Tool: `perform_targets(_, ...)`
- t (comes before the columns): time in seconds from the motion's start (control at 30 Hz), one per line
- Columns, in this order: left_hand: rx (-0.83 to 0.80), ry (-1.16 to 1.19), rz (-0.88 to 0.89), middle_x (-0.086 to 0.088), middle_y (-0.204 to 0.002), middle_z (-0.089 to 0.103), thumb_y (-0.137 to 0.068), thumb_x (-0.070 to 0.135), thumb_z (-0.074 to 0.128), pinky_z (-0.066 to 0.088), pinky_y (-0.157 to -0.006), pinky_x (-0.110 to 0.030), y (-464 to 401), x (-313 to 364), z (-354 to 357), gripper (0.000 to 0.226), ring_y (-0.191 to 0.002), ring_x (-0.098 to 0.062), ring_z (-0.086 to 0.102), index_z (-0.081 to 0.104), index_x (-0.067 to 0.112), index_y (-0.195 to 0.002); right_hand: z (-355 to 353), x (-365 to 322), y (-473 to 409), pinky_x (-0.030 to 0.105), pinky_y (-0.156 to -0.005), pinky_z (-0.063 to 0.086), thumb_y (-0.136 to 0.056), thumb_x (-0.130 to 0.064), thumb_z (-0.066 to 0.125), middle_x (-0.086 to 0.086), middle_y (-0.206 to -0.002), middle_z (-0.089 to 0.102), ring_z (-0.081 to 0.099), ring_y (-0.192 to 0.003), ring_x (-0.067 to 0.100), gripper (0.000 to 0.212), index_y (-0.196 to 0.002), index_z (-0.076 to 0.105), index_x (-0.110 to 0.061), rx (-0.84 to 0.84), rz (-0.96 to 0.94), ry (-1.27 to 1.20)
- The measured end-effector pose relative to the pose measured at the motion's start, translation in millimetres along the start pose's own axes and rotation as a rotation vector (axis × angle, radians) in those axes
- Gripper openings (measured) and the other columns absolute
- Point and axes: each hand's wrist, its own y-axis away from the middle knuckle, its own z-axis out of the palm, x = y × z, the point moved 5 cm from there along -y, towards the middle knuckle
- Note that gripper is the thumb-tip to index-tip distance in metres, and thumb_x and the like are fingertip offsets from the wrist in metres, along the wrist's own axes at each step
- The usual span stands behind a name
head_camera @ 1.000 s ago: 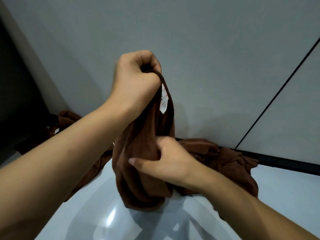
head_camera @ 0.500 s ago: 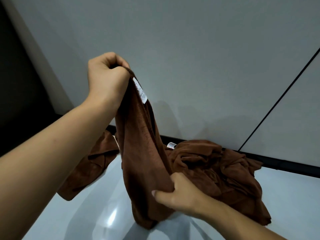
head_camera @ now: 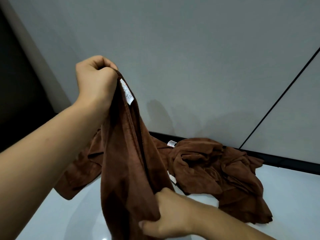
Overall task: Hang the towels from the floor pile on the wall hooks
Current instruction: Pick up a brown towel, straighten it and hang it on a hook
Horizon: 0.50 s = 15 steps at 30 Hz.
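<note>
Left hand (head_camera: 97, 80) fisted on the top corner of the brown terry towel (head_camera: 128, 170), right hand (head_camera: 166, 215) gripping its lower end, long axis near vertical above the floor pile (head_camera: 216, 170); no hooks in view.

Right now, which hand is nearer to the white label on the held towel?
Left. The left hand grips the towel at its top, just above the white label. The right hand grips the towel's lower part, far below the label.
</note>
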Motion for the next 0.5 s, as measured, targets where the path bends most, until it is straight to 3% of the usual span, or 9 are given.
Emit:
perform_targets(0.07,0.010,-0.028,-0.024,0.012,-0.032,0.042,-0.050,0.001,0.031,0.030,-0.047,-0.019,1,-9,-3,0.024,-0.043,-0.006,0.039,0.049,0.018,-0.050,-1,19,-3,0.035,-0.089,0.038,-0.086,-0.045,0.054,-0.004,-0.064,0.048,0.050,-0.079,0.018,0.040,-0.056,0.040,-0.022,0.005,0.052,0.197)
perform_targets(0.1,0.005,-0.043,-0.030,0.012,-0.032,0.042,-0.052,-0.002,0.031,0.030,-0.048,-0.019,2,-13,-3,0.027,-0.043,-0.006,0.039,0.049,0.017,-0.051,-4,25,-3,0.030,-0.074,0.042,-0.086,-0.046,0.053,0.001,-0.064,0.048,0.049,-0.070,0.023,0.042,-0.056,0.037,-0.022,0.005,0.046,0.323)
perform_targets(0.17,-0.004,-0.073,-0.023,0.012,-0.033,0.043,-0.055,-0.006,0.030,0.029,-0.046,-0.018,4,-19,-1,0.029,-0.042,-0.006,0.038,0.049,0.016,-0.051,-8,32,-3,0.023,-0.052,0.027,-0.087,-0.047,0.048,0.002,-0.061,0.041,0.039,-0.055,0.023,0.041,-0.059,0.036,-0.020,0.022,0.005,0.567)
perform_targets(0.23,-0.005,-0.122,-0.007,0.009,-0.038,0.045,-0.058,-0.010,0.030,0.028,-0.042,-0.016,6,-20,0,0.031,-0.041,-0.004,0.038,0.048,0.016,-0.052,-10,38,-3,0.023,-0.051,0.023,-0.089,-0.044,0.045,0.001,-0.065,0.043,0.038,-0.055,0.019,0.038,-0.063,0.040,-0.017,-0.027,0.029,0.744)
perform_targets(0.3,-0.007,-0.142,0.012,0.004,-0.045,0.046,-0.059,-0.011,0.031,0.028,-0.041,-0.016,5,-23,-2,0.032,-0.043,-0.006,0.038,0.048,0.015,-0.053,-16,42,-4,0.027,-0.062,0.031,-0.090,-0.041,0.045,0.007,-0.083,0.058,0.055,-0.074,0.026,0.032,-0.081,0.056,-0.013,-0.029,0.050,0.852)
perform_targets(0.37,0.009,-0.152,0.023,0.004,-0.045,0.045,-0.059,-0.011,0.032,0.029,-0.042,-0.016,1,-26,-5,0.031,-0.045,-0.008,0.038,0.048,0.015,-0.053,-29,47,-2,0.031,-0.070,0.034,-0.089,-0.039,0.047,0.009,-0.102,0.063,0.060,-0.093,0.029,0.031,-0.099,0.061,-0.014,0.027,0.101,0.924)
perform_targets(0.5,0.057,-0.224,-0.007,0.016,-0.035,0.046,-0.060,-0.006,0.035,0.030,-0.045,-0.017,-8,-47,-19,0.030,-0.049,-0.010,0.038,0.049,0.019,-0.054,-62,62,7,0.031,-0.072,0.033,-0.087,-0.039,0.046,0.008,-0.107,0.063,0.060,-0.098,0.027,0.032,-0.102,0.062,-0.016,0.159,0.211,0.987)
